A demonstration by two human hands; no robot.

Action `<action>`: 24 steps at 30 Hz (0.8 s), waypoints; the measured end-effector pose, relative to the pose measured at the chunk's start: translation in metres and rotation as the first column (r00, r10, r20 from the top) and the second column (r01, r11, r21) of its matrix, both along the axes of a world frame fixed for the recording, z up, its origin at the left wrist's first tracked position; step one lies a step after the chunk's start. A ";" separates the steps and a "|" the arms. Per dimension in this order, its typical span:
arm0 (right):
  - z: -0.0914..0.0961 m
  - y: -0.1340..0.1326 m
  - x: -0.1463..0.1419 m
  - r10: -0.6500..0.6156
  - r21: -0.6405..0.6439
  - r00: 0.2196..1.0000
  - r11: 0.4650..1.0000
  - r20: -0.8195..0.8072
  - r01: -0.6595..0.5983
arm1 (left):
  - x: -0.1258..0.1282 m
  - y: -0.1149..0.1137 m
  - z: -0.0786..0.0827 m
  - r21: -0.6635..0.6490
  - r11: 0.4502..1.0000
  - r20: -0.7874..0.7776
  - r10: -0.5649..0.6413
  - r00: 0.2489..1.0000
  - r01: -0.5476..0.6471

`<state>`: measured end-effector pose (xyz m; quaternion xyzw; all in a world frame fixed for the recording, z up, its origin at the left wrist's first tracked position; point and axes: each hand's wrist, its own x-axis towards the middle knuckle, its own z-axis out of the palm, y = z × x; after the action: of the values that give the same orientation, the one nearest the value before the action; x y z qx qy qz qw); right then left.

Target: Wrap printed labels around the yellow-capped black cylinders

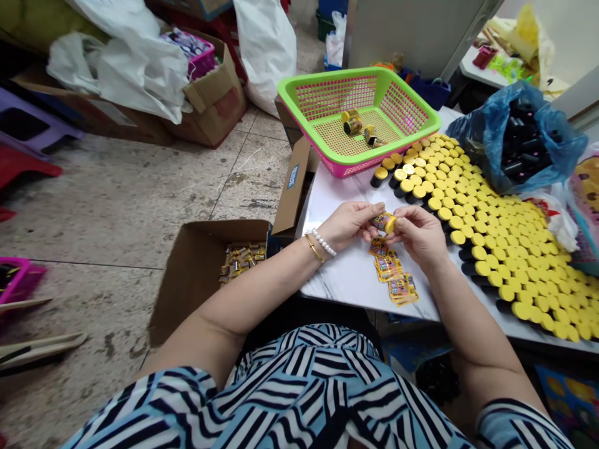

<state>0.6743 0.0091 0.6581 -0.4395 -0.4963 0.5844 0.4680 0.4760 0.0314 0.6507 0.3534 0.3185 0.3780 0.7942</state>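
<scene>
The left hand point(350, 219) and the right hand point(420, 234) meet over the white desk point(344, 277). Both grips are pinching the same small pot point(384, 222), one from each side. It has a yellow end and bright pictures around it. It is up off the desk, between the thumbs and fingers. The fingers hide part of it, so I can't tell if the picture paper is stuck down all the way. Holding it from both sides probably keeps it steady and lets it turn.

Just below the hands lie flat picture cards point(392, 274), in small overlapping piles. They look like stickers. They may be there because that spot is easy to reach.

To the right, lots of black pots with yellow tops point(496, 237) stand upright, packed close. Standing like that, they likely save room and don't fall over easily.

The green and pink basket point(289, 88) sits at the far end of the desk. A few little pots point(352, 125) lie tipped over inside; its high sides should stop them rolling away. Beside the left arm, a brown box point(187, 265) holds many more small things point(243, 259), all jumbled.
</scene>
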 end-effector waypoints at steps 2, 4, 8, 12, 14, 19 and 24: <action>0.000 -0.001 0.000 0.044 0.054 0.997 0.997 0.066 -0.048 | 0.000 -0.001 0.001 -0.017 1.000 0.023 0.013 1.000 -0.013; -0.001 -0.001 -0.001 0.019 0.147 0.994 0.989 0.105 -0.035 | -0.001 -0.001 0.005 -0.016 1.000 0.066 -0.014 0.998 0.015; -0.002 -0.001 -0.005 -0.046 0.213 0.997 0.977 0.067 0.031 | -0.006 -0.002 0.011 0.007 0.994 0.082 -0.108 0.991 0.107; 0.003 -0.006 -0.010 0.030 0.273 0.995 0.960 0.097 -0.056 | -0.007 -0.005 0.008 -0.001 0.991 -0.019 -0.133 0.991 0.133; 0.007 -0.007 -0.009 -0.003 0.366 0.986 0.929 0.169 -0.060 | -0.006 -0.008 0.010 0.006 0.991 -0.082 -0.130 0.988 0.131; 0.021 0.003 0.021 -0.294 0.596 0.808 0.798 0.511 -0.086 | -0.016 0.019 0.053 0.367 0.925 -0.324 0.230 0.918 -0.102; 0.052 0.006 0.076 -0.621 0.618 0.146 0.783 0.770 0.070 | -0.027 0.079 0.101 0.865 0.488 -0.358 0.759 0.543 -0.112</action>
<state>0.7503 0.0154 0.7097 -0.6854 -0.6705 -0.0693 0.2754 0.4493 0.1101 0.7516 0.6620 0.4932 0.5131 0.2349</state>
